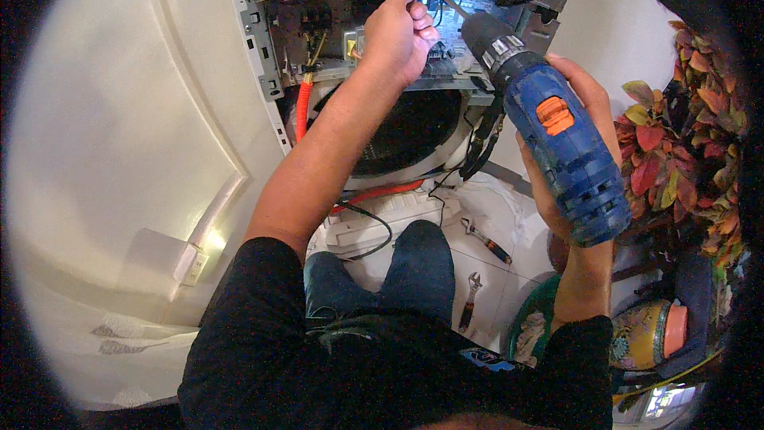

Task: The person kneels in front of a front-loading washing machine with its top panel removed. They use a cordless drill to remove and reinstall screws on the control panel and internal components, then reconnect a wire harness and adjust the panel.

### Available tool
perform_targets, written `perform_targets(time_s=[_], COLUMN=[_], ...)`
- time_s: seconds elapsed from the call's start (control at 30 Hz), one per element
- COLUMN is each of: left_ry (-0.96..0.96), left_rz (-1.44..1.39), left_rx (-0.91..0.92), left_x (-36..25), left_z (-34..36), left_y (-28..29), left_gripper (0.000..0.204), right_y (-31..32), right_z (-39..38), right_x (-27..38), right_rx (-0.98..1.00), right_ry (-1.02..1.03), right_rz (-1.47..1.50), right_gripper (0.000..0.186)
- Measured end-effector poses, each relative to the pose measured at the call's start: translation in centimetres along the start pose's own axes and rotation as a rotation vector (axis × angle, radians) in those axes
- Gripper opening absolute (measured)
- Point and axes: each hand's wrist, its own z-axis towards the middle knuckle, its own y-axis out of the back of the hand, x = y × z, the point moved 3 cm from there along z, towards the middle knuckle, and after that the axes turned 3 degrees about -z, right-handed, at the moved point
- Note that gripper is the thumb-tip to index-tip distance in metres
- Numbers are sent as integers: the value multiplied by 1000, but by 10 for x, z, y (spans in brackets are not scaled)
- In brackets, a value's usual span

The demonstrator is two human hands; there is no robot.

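The right hand (595,99), right of centre in the frame, has its grip closed round the blue drill (553,139), whose bit (450,1) points up and left into the open unit (259,52) at upper centre. The left hand (394,36) is near the bit's tip, fingers curled; its fingertips are poorly seen, so whether its grip holds anything cannot be told. Two wrenches (487,241) lie on the floor (500,287), lower right of centre.
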Motion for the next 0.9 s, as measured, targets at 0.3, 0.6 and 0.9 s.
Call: perform_targets(time_s=[0.3,0.6,0.9], left_ry=[59,-13,-79], left_rz=[-64,-335,-289], left_rx=[-46,-80,12], left_x=[-1,-29,-52], left_z=[-5,-54,-76], left_y=[-2,9,26], left_gripper=[13,34,21], right_y=[1,-2,-17], right_z=[2,-44,-63], right_x=[-6,-8,-5], right_rx=[-56,-2,142], right_ry=[21,-106,-8], right_rz=[3,325,263], right_gripper=[59,65,70])
